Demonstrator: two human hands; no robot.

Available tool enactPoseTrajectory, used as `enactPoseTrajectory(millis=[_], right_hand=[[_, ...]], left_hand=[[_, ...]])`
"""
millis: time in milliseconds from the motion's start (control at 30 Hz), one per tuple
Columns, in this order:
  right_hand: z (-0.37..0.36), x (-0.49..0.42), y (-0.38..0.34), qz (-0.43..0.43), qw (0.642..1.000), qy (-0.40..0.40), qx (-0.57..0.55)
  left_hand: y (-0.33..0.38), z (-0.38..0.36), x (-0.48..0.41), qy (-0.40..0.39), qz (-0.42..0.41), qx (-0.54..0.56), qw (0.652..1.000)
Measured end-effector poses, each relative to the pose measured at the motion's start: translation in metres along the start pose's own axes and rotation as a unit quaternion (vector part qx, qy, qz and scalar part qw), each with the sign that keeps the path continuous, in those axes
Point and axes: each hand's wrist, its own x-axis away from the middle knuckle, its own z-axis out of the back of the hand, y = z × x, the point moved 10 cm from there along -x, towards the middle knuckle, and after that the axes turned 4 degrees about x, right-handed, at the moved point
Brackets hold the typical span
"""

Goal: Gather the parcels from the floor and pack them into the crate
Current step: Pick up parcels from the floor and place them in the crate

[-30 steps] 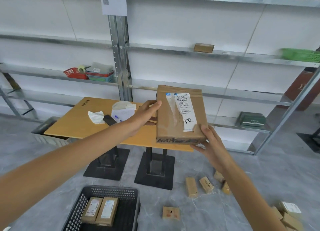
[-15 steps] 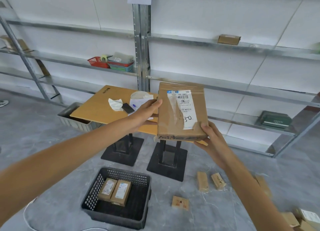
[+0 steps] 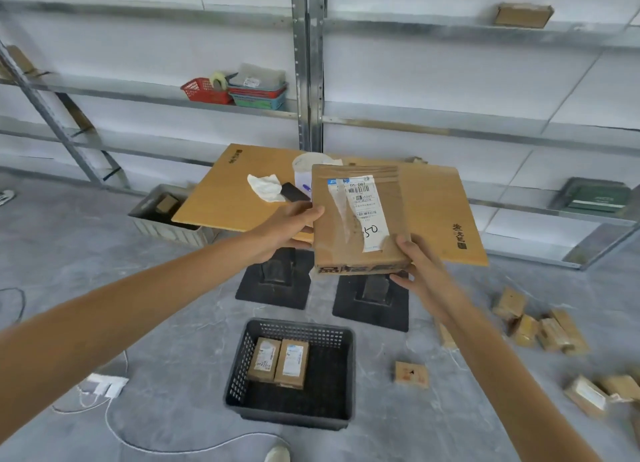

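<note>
Looks like a parcel storeroom or small sorting depot. Lined with galvanised metal shelving (image 3: 306, 63) against white wall panels (image 3: 450, 74), carrying a few plastic baskets (image 3: 258, 96) and a stray carton (image 3: 523, 14). Floored in grey concrete (image 3: 86, 254), strewn with brown cardboard parcels (image 3: 554, 333), several bearing printed shipping labels, near a black perforated crate (image 3: 239, 364) and a plywood surface (image 3: 221, 198).
</note>
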Motion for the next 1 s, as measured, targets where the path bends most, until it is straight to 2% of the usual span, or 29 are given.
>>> enactPoseTrajectory(millis=[167, 367, 467, 600, 833, 900, 1000], right_hand=[[-0.046, -0.023, 0.07, -0.07, 0.997, 0.032, -0.007], [-0.063, -0.042, 0.174, -0.176, 0.981, 0.087, 0.008], [-0.063, -0.05, 0.241, -0.243, 0.962, 0.115, 0.053], [-0.062, -0.063, 0.344, -0.313, 0.94, 0.13, 0.039], [-0.022, -0.137, 0.555, -0.346, 0.919, 0.181, 0.046], [-0.012, -0.163, 0.616, -0.352, 0.914, 0.189, 0.074], [0.002, -0.2, 0.711, -0.346, 0.91, 0.191, 0.13]], left_hand=[[-0.072, 0.05, -0.027, -0.006, 0.057, 0.038, 0.998], [-0.175, 0.063, -0.055, -0.022, 0.124, 0.023, 0.992], [-0.259, 0.056, -0.065, -0.02, 0.188, 0.011, 0.982], [-0.375, 0.04, -0.082, -0.002, 0.255, 0.023, 0.967], [-0.586, 0.009, -0.168, 0.009, 0.277, -0.022, 0.96], [-0.65, 0.0, -0.193, 0.017, 0.283, -0.034, 0.958], [-0.745, -0.021, -0.231, -0.011, 0.275, -0.074, 0.958]])
